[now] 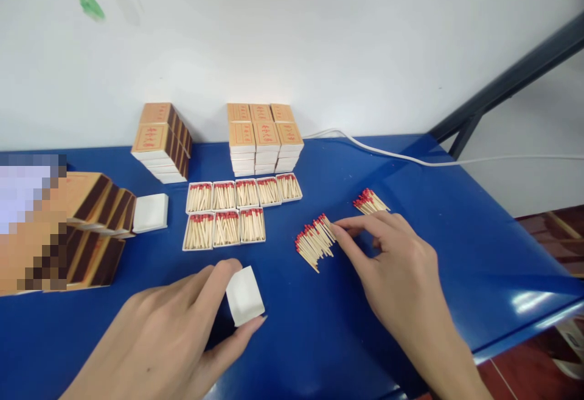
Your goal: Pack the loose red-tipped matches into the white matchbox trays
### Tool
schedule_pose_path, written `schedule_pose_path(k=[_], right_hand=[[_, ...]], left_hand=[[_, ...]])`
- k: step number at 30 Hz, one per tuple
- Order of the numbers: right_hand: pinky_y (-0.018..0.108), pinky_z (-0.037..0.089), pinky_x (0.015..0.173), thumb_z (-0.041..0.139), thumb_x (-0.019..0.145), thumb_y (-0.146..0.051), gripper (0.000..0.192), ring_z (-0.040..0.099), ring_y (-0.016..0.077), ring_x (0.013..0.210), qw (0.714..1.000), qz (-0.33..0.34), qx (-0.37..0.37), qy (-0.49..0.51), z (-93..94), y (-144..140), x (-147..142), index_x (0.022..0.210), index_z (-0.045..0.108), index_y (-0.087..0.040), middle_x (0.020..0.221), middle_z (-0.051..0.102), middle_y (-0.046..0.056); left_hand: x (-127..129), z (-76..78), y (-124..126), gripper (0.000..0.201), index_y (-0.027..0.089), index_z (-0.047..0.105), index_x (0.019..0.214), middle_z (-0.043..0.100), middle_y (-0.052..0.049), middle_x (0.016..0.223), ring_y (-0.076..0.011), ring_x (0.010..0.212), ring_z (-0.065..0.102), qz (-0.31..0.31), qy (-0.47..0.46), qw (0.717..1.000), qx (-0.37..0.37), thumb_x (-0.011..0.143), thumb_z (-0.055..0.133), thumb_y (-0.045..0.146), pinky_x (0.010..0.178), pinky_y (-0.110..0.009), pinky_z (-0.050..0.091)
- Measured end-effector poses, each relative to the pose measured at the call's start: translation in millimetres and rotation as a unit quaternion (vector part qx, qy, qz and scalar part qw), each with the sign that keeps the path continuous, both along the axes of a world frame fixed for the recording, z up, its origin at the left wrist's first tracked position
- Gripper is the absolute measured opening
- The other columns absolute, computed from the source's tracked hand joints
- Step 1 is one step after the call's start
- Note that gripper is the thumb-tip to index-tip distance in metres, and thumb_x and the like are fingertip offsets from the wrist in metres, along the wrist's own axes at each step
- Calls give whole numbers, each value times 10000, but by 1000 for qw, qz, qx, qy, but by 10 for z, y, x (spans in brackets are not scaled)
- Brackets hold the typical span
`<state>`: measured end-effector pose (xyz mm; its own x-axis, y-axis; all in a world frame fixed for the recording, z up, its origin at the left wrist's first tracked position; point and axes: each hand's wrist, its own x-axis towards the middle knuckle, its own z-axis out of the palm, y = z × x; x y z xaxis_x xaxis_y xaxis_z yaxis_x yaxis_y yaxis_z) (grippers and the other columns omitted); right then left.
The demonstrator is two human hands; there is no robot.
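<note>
Many loose matches (316,242) | heads far-left | sticks slant near-right | right hand (398,261) alongside

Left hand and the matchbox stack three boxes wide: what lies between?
In the head view, two rows of match-filled trays lie there.

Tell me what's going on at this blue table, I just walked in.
A person's left hand holds a small white tray between thumb and fingers. Their right hand is at the edge of a loose pile of red-tipped matches; whether it pinches any is hard to tell. A smaller heap lies just beyond that hand. Eight match-filled trays stand in two rows, five behind three, with stacked matchboxes behind them near the wall.
</note>
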<state>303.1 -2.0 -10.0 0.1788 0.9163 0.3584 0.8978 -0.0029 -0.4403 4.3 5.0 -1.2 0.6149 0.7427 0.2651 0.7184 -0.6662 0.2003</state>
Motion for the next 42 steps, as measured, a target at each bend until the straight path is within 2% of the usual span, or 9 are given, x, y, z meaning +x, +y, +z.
schedule_pose_path(k=[4,9,12,20,30,36,42], right_hand=[[405,501,790,719,1116,-453,239,680,257,880,1000,6,-14,19,26,-17,14,1012,860,-292,994,811,40],[429,467,788,711,1095,-426,231,663,295,914,995,-86,18,-49,53,2,194,1057,872,-264,978,797,67],[431,448,769,695,1098,-445,270,649,303,915,990,-112,18,-80,43,10,295,1081,873,-242,996,803,82],[406,428,733,654,1118,-484,328,676,318,977,989,-114,17,-93,-46,8,333,1095,887,-253,1004,804,82],[418,443,734,671,1121,-451,304,656,310,948,987,-118,33,-107,-32,16,317,1081,878,-232,989,801,86],[403,386,679,665,1124,-458,311,664,332,990,984,-122,17,-126,-64,30,331,1090,880,-236,992,798,88],[407,398,688,642,1125,-457,335,667,334,987,985,-119,12,-121,-70,27,341,1052,876,-229,987,791,96]], left_hand=[[-5,-7,-17,385,267,584,1265,764,54,756,-229,535,767,1,7,1000,-3,1242,405,607,466,-397,504],[-3,2,-15,400,251,584,1289,766,39,764,-255,533,767,-2,12,1000,-3,1241,402,603,464,-424,510],[-8,2,-13,404,250,586,1305,767,40,765,-261,546,777,0,12,1000,-7,1241,405,606,465,-428,513],[9,0,-6,428,249,589,1259,761,45,746,-256,543,786,-2,14,1000,9,1243,380,622,448,-416,520],[-6,-14,1,409,255,592,1269,766,50,755,-239,525,771,0,11,1000,9,1246,386,607,456,-405,511],[6,7,11,420,250,592,1247,756,48,737,-248,517,772,-5,14,1000,13,1243,386,616,429,-412,518],[-4,2,-1,431,245,591,1262,757,43,741,-249,516,771,-5,11,1000,18,1247,366,613,432,-409,523]])
